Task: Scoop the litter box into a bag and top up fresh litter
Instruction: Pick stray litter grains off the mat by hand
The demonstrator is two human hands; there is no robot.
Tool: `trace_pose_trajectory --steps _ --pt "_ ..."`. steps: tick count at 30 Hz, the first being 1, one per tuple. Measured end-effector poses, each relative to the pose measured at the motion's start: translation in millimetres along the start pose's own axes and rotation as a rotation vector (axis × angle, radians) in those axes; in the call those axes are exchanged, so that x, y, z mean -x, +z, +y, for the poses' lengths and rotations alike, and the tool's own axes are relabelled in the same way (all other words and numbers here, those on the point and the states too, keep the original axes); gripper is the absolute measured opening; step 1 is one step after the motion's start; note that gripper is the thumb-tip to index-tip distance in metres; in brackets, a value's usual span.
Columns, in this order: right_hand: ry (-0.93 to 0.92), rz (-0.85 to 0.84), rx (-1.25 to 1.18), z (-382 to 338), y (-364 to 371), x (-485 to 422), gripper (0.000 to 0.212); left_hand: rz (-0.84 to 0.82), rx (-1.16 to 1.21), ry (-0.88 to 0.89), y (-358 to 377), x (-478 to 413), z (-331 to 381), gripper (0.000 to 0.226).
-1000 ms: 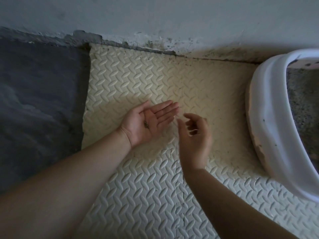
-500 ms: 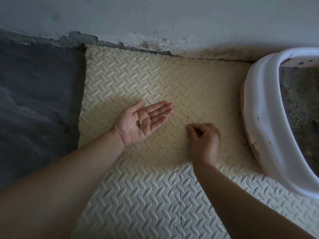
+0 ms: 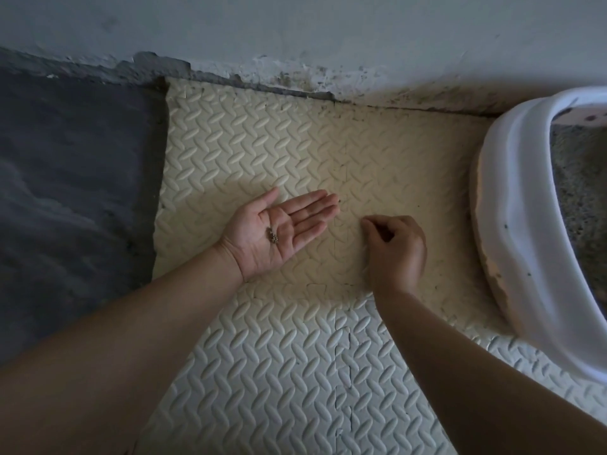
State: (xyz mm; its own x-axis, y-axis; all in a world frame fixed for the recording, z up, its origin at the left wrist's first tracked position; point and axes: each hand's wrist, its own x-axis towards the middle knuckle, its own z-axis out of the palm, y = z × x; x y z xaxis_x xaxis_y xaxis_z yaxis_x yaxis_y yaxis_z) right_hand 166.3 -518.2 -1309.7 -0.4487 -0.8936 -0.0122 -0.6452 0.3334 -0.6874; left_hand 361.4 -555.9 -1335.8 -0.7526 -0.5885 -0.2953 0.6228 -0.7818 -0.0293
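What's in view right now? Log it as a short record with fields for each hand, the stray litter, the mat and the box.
left hand: left hand palm up above the mat, fingers straight
stray litter: a few dark litter grains lie in the left palm
right hand: right hand palm down, fingers curled, fingertips pinched together at the mat; any grain between them is too small to see
mat: cream foam mat, dark specks near the wall
litter box: white litter box at right edge, grey litter inside
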Motion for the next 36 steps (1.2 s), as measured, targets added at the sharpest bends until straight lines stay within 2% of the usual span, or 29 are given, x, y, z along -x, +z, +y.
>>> trace_pose_trajectory --steps 7,11,16,22,30,33,36 --pt "-0.17 -0.043 0.165 6.1 3.5 -6.0 0.009 -0.002 0.0 -0.012 0.8 -0.9 0.2 0.066" --pt "-0.057 0.031 0.011 6.5 2.2 -5.2 0.009 -0.007 -0.009 -0.016 0.3 -0.7 0.1 0.066" --pt "0.013 0.034 -0.023 2.6 6.1 -8.8 0.008 -0.007 0.004 -0.024 -0.5 -2.0 0.7 0.067" --pt "-0.087 -0.023 0.104 3.1 4.2 -11.6 0.009 -0.018 0.014 -0.035 -1.2 -2.4 1.3 0.068" --pt "-0.362 -0.092 0.496 4.9 7.1 -22.2 0.019 -0.029 0.043 -0.046 -1.4 -2.7 1.0 0.071" --pt "-0.39 -0.122 0.567 5.3 7.8 -23.6 0.017 -0.034 0.055 -0.04 -2.1 -2.6 2.2 0.072" --pt "-0.279 -0.154 0.426 -2.5 1.7 -19.5 0.017 -0.036 0.045 -0.016 -0.8 -2.9 1.0 0.071"
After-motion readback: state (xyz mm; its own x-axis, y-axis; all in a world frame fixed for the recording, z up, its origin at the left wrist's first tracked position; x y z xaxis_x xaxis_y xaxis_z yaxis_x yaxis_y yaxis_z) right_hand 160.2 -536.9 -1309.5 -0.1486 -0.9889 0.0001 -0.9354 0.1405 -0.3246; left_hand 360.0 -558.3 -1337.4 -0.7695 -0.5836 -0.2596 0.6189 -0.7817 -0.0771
